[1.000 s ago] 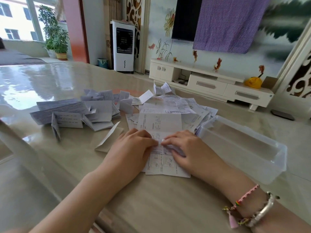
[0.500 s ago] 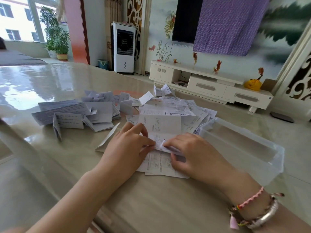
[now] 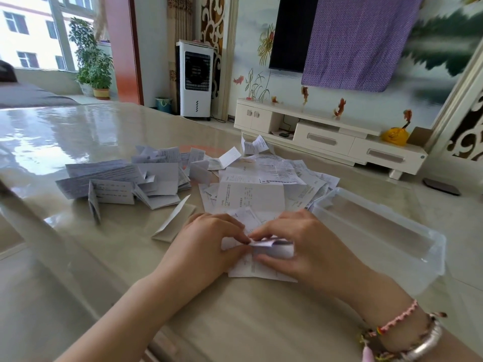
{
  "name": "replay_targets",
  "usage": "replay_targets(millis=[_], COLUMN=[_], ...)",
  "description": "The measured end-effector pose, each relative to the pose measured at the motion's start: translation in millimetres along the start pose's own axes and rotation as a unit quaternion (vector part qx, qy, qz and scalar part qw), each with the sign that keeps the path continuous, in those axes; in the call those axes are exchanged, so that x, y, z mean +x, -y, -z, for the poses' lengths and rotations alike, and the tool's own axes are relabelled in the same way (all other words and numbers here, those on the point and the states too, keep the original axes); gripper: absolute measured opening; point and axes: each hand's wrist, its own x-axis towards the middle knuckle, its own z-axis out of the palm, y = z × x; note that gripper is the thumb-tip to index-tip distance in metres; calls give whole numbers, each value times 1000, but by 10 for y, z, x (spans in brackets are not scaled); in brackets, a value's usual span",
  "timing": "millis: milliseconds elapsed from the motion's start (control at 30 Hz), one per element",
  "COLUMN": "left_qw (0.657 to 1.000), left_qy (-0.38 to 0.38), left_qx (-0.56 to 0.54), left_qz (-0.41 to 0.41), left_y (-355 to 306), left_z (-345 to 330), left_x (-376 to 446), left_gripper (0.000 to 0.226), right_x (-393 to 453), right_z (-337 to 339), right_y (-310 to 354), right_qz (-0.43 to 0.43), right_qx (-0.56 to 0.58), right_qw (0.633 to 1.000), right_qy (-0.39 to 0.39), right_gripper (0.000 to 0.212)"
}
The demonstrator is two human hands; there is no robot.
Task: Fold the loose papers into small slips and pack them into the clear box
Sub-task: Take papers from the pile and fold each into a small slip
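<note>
Both hands have lifted the paper's fold: left hand [image 3: 209,241] and right hand [image 3: 300,241] pinch the slip [image 3: 271,244] at frame centre, creasing it; clear box [image 3: 407,246] waits right, seemingly unfilled.

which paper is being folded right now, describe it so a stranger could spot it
Start at the clear box on the right of the table. Just left of it, the left hand and right hand meet over the paper. Unlike the flat sheets and finished slips beyond, it is the one pinched between fingertips, half rolled.
</note>
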Motion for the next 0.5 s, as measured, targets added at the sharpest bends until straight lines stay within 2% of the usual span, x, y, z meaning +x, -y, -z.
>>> replay_targets(millis=[67,167,267,333,433,500], left_qw=[999,995,988,988,992,991], left_qy=[-7,12,45,33,-4,-18], left_qx=[-31,-89,-128,-122,-48,-27], left_qz=[15,47,68,88,119,133], left_y=[4,-10,-41,-48,-31,-22], left_z=[-15,19,45,25,-42,-69], left_x=[19,27,52,85,99,71], left_gripper=[5,23,24,21,20,32], right_x=[-17,-17,40,95,152,177], right_z=[-14,-20,-75,-151,-253,-295], right_y=[-42,-100,-104,-94,-113,-115], right_qz=[-52,-116,-168,-187,-198,-196], right_qx=[82,170,234,221,137,77], right_qw=[995,978,955,954,969,977], right_qy=[0,-44,-69,-71,-63,-34], right_gripper=[30,27,19,21,37,51])
